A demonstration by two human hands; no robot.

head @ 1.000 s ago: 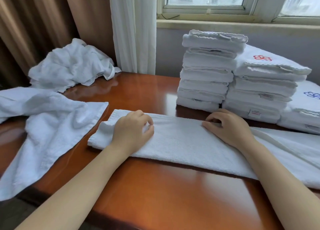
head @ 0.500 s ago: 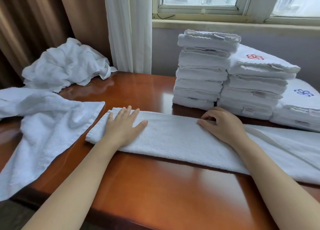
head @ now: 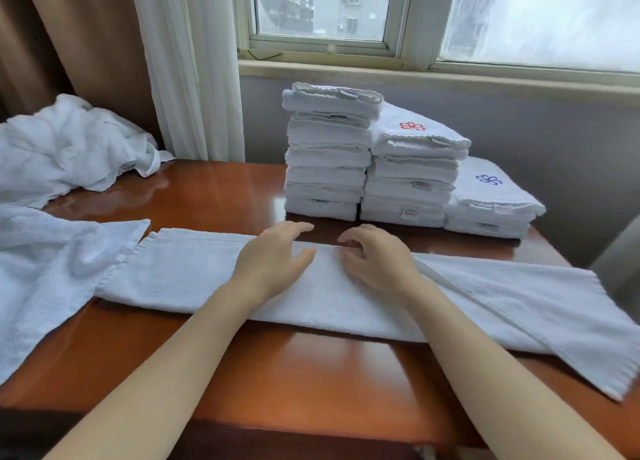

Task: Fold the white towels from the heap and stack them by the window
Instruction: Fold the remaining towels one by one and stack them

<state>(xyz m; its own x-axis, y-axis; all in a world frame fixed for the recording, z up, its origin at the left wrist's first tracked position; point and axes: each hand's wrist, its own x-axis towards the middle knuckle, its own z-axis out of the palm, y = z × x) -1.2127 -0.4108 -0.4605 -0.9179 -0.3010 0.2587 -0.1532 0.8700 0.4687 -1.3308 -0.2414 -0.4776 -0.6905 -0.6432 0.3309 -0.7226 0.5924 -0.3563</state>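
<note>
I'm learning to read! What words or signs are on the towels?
No words can be read.
Red flower sign: stitched on top of the middle stack, no letters.
Blue flower sign: stitched on top of the right stack, no letters.
White tag with red print, low on the middle stack: too blurred to read.

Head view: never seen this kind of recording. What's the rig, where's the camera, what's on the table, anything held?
No robot here: a person works bare-handed, filmed by one wide-angle camera on their head, looking forward and down. The left hand rests on a long folded towel across the table. The right hand sits beside it, fingers curled at the towel's far edge; whether they pinch it is unclear. Behind, three stacks of folded towels stand under the window. The unfolded heap is far left, another loose towel nearer.
</note>
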